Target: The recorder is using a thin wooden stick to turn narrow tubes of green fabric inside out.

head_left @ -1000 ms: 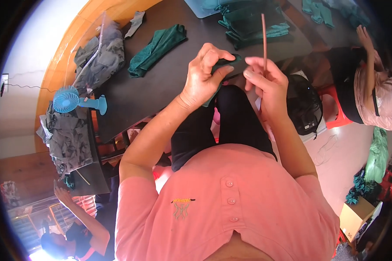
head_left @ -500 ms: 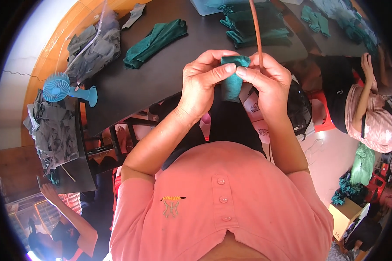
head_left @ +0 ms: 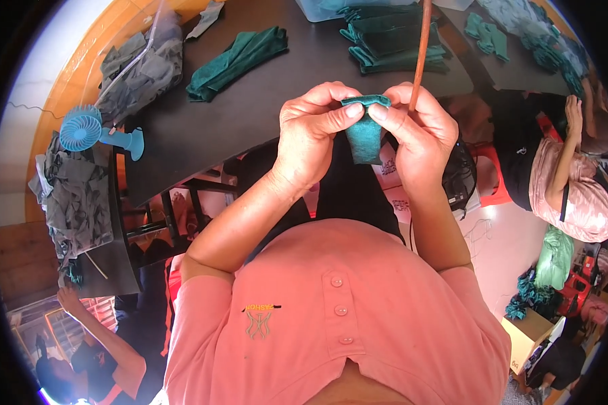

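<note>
Both my hands hold a small tube-like piece of dark green velvety fabric (head_left: pixel 365 142) in front of my chest, its narrow end hanging down. My left hand (head_left: pixel 311 131) pinches the upper left edge between thumb and fingers. At the upper right edge, my right hand (head_left: pixel 422 138) pinches the same piece, its thumb close to the left one. A thin reddish-brown wooden stick (head_left: pixel 423 44) rises from between the fingers of my right hand, leaning slightly right. The top edge of the fabric looks folded over; its far side is hidden.
On the dark table (head_left: pixel 209 138) ahead lie a green fabric bundle (head_left: pixel 238 62), a stack of green pieces (head_left: pixel 395 40) and grey fabric (head_left: pixel 142 71). A blue fan (head_left: pixel 81 128) stands at the left. Other people work at the lower left and the right (head_left: pixel 564 179).
The fabric's top edge has turned down into a flatter, wider fold under my thumbs. The stick's upper end has swung to the right, and both hands have moved slightly apart.
</note>
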Tool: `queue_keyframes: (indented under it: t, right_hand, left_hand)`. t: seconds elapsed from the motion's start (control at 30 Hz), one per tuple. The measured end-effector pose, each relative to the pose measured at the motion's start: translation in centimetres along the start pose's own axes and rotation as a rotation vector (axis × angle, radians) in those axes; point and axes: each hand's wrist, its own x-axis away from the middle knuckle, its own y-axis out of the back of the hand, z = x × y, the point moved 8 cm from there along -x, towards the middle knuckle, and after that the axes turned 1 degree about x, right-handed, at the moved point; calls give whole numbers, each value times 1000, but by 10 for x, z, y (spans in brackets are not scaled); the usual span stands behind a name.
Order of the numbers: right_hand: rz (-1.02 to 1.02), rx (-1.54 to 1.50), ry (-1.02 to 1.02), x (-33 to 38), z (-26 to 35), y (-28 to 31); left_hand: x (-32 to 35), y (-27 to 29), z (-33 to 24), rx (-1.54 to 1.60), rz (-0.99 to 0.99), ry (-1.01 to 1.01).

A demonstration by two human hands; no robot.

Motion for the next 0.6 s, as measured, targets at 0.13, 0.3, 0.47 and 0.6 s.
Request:
queue_keyframes:
  t: [0.13, 0.3, 0.47, 0.6]
  right_hand:
    - [-3, -56, -26, 1, -1, -3]
    - [4, -69, -17, -2, 3, -8]
    - [79, 61, -73, -3, 7, -18]
    - [127, 131, -61, 0, 10, -29]
  left_hand:
    - [1, 4, 1, 28, -4, -6]
    - [10, 8, -3, -15, -75, -13]
    - [25, 3, -52, -391, -133, -355]
    - [31, -3, -63, -556, -81, -466]
